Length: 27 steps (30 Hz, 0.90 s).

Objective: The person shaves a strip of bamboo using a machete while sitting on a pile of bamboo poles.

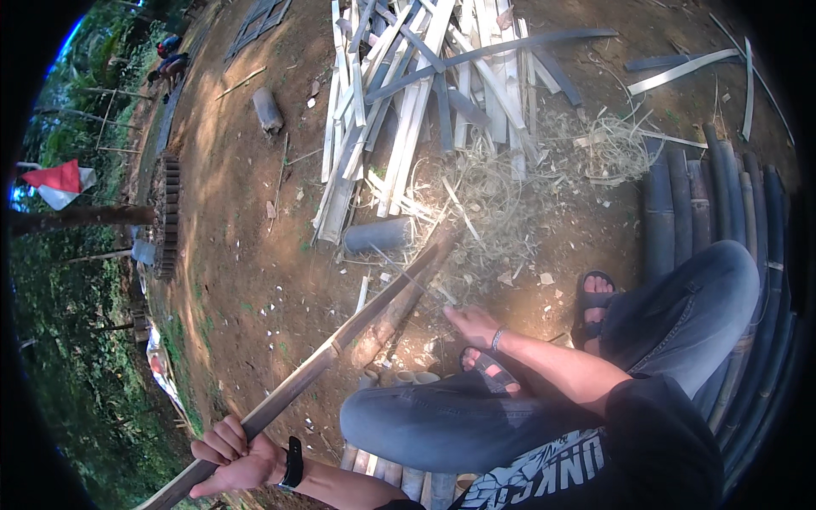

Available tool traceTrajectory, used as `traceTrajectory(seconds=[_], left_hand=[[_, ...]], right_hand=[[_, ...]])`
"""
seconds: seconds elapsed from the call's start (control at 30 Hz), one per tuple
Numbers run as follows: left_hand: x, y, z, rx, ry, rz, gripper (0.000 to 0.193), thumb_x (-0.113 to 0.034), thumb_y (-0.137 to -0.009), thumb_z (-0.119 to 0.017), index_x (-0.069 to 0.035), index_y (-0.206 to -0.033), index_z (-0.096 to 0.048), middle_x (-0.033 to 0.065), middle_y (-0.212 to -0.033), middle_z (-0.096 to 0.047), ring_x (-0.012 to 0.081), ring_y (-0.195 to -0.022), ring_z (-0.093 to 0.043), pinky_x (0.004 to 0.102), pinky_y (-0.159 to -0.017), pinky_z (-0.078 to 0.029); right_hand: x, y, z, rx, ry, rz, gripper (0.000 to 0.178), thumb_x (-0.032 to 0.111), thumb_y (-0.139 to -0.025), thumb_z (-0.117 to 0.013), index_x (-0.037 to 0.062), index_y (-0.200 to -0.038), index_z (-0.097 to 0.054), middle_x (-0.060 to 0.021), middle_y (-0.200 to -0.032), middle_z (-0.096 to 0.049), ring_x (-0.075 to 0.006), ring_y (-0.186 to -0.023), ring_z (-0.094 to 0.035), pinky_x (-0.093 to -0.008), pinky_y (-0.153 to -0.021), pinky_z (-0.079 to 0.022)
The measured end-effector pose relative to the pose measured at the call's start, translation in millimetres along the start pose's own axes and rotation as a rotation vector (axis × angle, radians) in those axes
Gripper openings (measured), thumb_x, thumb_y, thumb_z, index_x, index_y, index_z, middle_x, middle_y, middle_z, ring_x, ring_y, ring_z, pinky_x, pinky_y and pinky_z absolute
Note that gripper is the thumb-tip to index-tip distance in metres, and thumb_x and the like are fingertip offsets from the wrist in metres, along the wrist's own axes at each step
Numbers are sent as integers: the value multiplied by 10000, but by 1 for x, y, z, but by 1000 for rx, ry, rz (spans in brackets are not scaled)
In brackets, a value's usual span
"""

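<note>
My left hand [240, 461] is closed round the near end of a long split bamboo strip [293, 389] at the lower left. The strip slants up and away to the right, its far part above a wooden log [382, 333]. My right hand [473, 327] is closed, just right of the strip. From it a thin blade [415, 279], seen nearly edge-on, points up and left across the strip, like that of a knife; its handle is hidden in my fist. Whether the blade touches the strip I cannot tell.
A large pile of split bamboo strips [416, 110] lies ahead, with curly shavings [501, 200] beside it. A short dark bamboo piece [378, 235] lies nearer. Bamboo poles [680, 204] form a bench at the right. My sandalled foot [490, 370] is close to my right hand.
</note>
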<state>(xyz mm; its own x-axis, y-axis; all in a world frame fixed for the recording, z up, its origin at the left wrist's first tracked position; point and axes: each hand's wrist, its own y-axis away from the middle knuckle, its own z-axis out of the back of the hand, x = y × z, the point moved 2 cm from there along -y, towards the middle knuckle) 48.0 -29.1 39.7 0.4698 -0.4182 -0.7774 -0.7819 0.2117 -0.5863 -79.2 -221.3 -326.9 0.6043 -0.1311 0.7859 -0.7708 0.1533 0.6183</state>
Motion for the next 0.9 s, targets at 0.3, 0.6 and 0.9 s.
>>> traceTrajectory(seconds=[0.3, 0.6, 0.9], left_hand=[[-1, 2, -3, 47, 48, -8, 669, -766, -845, -305, -157, -581, -225, -45, -468, -190, 65, -389, -162, 227, -416, -148], [0, 2, -1, 26, 34, -10, 668, -779, -842, -255, -163, -589, -208, -43, -489, -173, 73, -413, -158, 236, -436, -140], [1, 0, 6, -45, -40, -11, 666, -776, -848, -244, -162, -590, -208, -42, -487, -166, 76, -421, -149, 240, -438, -143]], right_hand=[[10, -12, 8, 0, 66, -10, 698, 580, -951, -307, 32, -556, -488, -94, -467, -467, -209, -461, -508, -378, -532, -431], [-13, -34, 7, 4, -27, -78, 746, 644, -900, -394, -1, -534, -480, -100, -499, -487, -223, -492, -534, -419, -549, -426], [-25, -62, 15, -51, -6, -27, 783, 647, -885, -410, -48, -532, -480, -154, -497, -478, -267, -510, -514, -457, -584, -411]])
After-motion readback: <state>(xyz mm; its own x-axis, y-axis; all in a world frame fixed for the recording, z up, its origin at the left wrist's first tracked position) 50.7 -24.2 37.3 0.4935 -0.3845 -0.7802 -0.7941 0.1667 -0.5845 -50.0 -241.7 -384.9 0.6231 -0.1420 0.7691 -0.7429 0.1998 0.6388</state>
